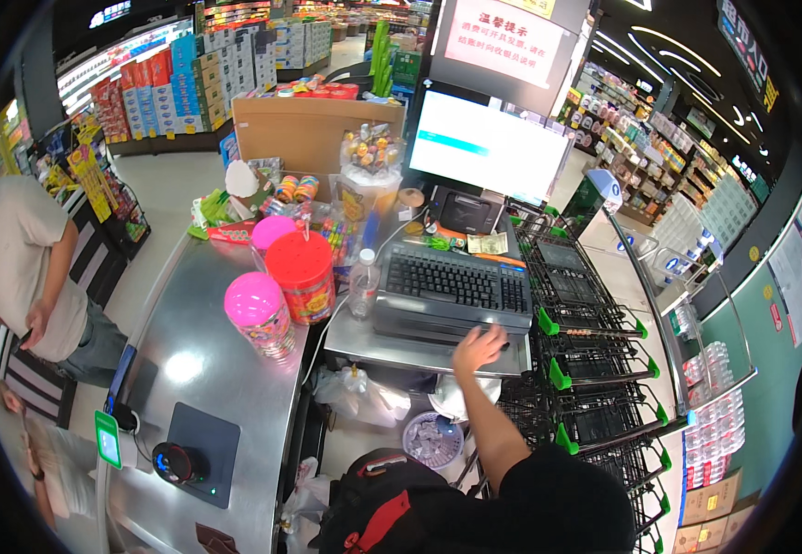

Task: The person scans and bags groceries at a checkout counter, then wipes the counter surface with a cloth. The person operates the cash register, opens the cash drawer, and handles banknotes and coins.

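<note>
My right hand (478, 350) reaches to the front right of a black POS keyboard (453, 280), its fingers loosely spread by the front edge of the unit. A small dark object sits by the fingertips, too small to make out. The keyboard stands on a steel counter (352, 344). My left hand is out of view. Above the keyboard stands a lit monitor (487, 145), with a black receipt printer (467, 209) below it. A banknote (487, 244) and an orange pen-like item (499, 260) lie behind the keys. A clear plastic bottle (363, 285) stands at the keyboard's left.
Left, a steel checkout counter (186, 374) bears a pink-lidded candy jar (259, 311), a red tub (302, 277) and a barcode scanner (178, 462). A person (27, 256) stands beyond it. Nested shopping carts (595, 374) flank the right. A lilac wastebasket (433, 443) sits below.
</note>
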Tool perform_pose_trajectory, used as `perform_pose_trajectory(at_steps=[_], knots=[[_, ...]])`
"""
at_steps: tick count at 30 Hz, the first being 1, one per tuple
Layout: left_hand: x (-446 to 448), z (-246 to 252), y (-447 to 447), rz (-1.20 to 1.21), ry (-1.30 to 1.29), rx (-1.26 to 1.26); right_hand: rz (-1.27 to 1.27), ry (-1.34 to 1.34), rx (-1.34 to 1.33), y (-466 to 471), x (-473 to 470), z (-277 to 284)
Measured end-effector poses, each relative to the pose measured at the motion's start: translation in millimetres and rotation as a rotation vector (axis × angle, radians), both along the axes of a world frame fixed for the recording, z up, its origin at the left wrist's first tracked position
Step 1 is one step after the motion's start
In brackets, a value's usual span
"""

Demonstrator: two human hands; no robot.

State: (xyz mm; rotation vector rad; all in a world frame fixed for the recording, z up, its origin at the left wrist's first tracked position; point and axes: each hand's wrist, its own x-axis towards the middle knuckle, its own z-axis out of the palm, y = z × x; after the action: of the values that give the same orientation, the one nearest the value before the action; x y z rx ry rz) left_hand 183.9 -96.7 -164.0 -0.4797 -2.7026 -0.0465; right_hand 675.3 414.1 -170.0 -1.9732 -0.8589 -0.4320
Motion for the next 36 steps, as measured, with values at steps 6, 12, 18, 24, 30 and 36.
perform_pose_trajectory(at_steps=[6, 12, 18, 24, 30, 36], knots=[[9.5, 0.6, -1.7, -0.133, 0.034, 0.208, 0.764, 0.793, -0.376, -57.5, -188.2, -76.2], [17.5, -8.7, -32.5, -0.011, -0.296, 0.109, 0.513, 1.711, -1.135, -111.7, -356.9, -51.5], [13.1, -15.6, -40.4, -0.05, -0.197, 0.127, 0.655, 1.514, -1.434, -183.7, -411.6, -53.3], [12.7, -13.6, -41.0, -0.036, -0.2, 0.168, 0.497, 1.36, -1.432, -184.5, -421.6, -85.4], [8.3, -11.9, -42.7, -0.053, -0.196, 0.174, 0.516, 1.457, -1.473, -179.1, -436.0, -94.9], [7.2, -20.4, -45.0, -0.065, -0.183, 0.121, 0.365, 1.311, -1.411, -195.6, -442.6, -43.1]])
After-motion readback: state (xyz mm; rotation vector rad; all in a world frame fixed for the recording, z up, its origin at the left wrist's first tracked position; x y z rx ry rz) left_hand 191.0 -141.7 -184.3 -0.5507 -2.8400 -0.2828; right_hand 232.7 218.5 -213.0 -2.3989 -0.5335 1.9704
